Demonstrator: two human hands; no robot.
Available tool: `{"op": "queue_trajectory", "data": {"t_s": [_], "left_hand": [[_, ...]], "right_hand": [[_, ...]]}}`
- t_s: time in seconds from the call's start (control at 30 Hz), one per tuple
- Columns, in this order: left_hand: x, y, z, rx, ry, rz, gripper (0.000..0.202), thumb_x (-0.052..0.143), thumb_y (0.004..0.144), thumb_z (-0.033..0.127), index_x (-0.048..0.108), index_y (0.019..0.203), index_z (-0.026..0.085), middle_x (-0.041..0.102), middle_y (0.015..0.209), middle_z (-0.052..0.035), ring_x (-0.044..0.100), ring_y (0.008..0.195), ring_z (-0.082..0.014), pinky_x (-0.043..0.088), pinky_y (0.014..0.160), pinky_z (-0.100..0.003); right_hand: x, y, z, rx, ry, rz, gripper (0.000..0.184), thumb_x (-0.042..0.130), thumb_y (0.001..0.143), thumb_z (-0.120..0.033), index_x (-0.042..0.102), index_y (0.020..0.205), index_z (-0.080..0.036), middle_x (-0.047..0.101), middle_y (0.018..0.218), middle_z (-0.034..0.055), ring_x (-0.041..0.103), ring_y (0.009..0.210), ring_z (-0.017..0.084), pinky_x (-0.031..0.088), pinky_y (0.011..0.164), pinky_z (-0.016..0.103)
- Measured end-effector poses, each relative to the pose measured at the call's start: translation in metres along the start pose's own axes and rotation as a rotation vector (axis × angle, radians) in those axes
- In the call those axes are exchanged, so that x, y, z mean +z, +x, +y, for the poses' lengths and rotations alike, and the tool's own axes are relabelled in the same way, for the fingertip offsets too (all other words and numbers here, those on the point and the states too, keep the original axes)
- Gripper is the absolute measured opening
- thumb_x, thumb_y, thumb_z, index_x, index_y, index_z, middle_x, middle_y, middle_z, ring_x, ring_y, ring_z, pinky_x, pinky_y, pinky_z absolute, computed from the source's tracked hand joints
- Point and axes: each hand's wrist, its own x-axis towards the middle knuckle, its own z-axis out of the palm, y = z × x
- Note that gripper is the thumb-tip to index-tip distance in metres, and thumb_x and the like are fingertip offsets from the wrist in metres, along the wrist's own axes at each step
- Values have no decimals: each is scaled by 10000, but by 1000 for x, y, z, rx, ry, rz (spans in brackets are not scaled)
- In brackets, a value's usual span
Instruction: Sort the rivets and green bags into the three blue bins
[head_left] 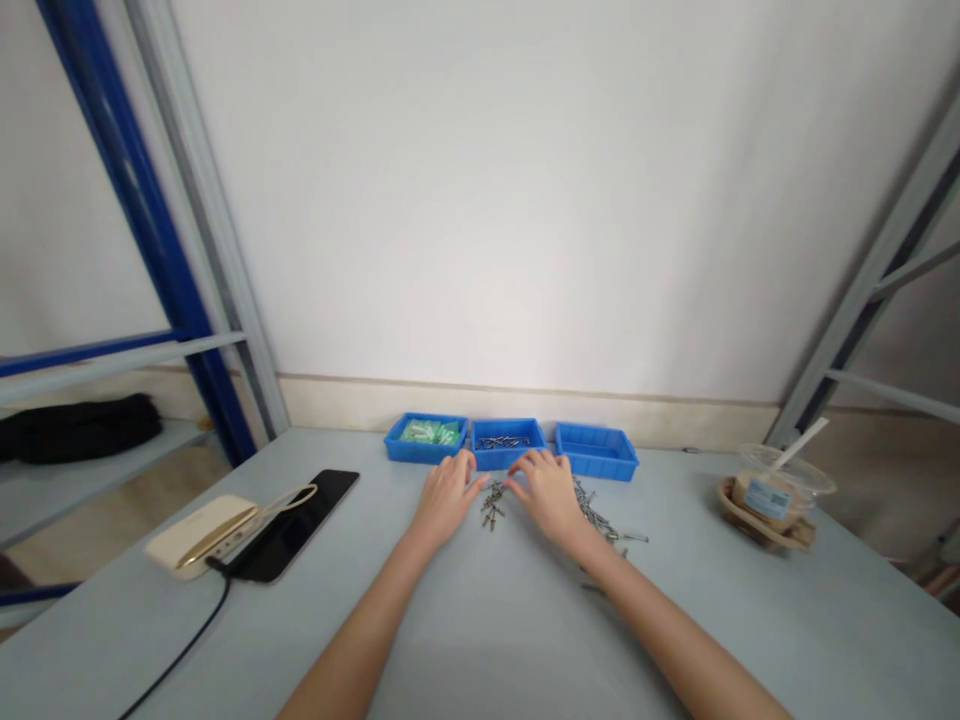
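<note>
Flanking metal fasteners [493, 505], my left hand [444, 494] and right hand [550, 492] curl, fingers parted; pieces (probably light, stiff, slippery) best pinched mid-shank.

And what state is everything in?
Left hand: fingers bent
Right hand: fingers bent
Small metal parts: loose, between both hands
Left tray: holding packets
Middle tray: holding metal pieces
Right tray: open-topped
Phone: flat, screen dark
Cream device: flat
Cup: in brown holder, stick inside
</note>
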Motion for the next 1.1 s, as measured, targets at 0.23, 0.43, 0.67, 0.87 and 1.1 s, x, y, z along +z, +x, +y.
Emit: {"op": "queue_trajectory", "data": {"t_s": [0.23, 0.43, 0.67, 0.87, 1.1], "left_hand": [[4, -2, 4, 131, -7, -99, 124, 522, 856, 257, 486, 945, 180, 560, 894, -25, 500, 890, -202, 391, 799, -332], [4, -8, 14, 286, 33, -244, 88, 534, 857, 213, 534, 943, 192, 558, 996, -24, 481, 958, -194, 372, 819, -318], [1, -3, 17, 293, 96, -142, 114, 502, 878, 200, 596, 817, 184, 619, 854, -24, 509, 864, -192, 343, 752, -323], [4, -4, 18, 316, 85, -153, 170, 468, 898, 238, 587, 796, 171, 638, 815, -34, 524, 822, -203, 356, 732, -324], [4, -5, 18, 351, 62, -143, 193, 401, 924, 230, 583, 888, 179, 649, 870, -31, 547, 811, -189, 359, 732, -312]], "right_hand": [[23, -28, -15, 25, 35, -186, 84, 550, 840, -230, 633, 839, -217, 648, 916, 34, 549, 928, 200, 288, 777, 323], [19, -28, -1, 22, 47, -173, 139, 497, 861, -233, 628, 858, -184, 656, 904, 47, 561, 914, 190, 275, 761, 318], [8, -27, 7, 30, 225, -110, 97, 532, 851, -260, 616, 843, -214, 686, 875, -10, 590, 853, 153, 265, 794, 309], [5, -27, 11, -124, 139, -61, 153, 476, 899, -253, 626, 924, -234, 696, 862, 12, 602, 812, 149, 265, 806, 313], [1, -24, 12, -79, 122, -54, 255, 415, 926, -306, 655, 881, -233, 707, 852, 23, 599, 771, 160, 267, 760, 308]]}}
